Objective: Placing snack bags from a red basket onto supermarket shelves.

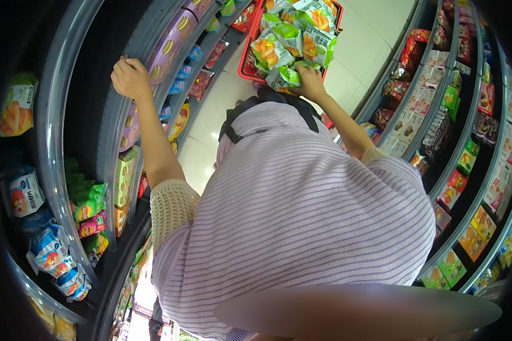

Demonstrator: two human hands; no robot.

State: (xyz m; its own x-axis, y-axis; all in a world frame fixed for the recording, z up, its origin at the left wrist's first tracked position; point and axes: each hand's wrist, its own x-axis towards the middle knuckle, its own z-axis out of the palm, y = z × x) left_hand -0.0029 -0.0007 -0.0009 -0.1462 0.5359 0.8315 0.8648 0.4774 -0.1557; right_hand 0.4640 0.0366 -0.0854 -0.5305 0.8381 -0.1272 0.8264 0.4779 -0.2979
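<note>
My left hand point(132, 78) is closed, its fingers curled against the dark shelf point(105, 91) on the left. What it holds, if anything, is hidden. My right hand point(312, 84) reaches into a red shopping basket point(246, 67) and grips a green and white snack bag point(284, 77) at its near edge. Several similar bags, printed with orange sticks, fill the basket, one of them a snack bag point(317, 45) at the far right. Another such snack bag point(17, 108) stands on the shelf at the far left.
Curved shelves with clear plastic guards point(54, 142) line the left. Purple boxes point(168, 48) stand beside my left hand. Blue and white bags point(54, 250) sit lower left. Across the pale tiled floor point(361, 51), a right-hand shelf holds boxes point(429, 85) and packets.
</note>
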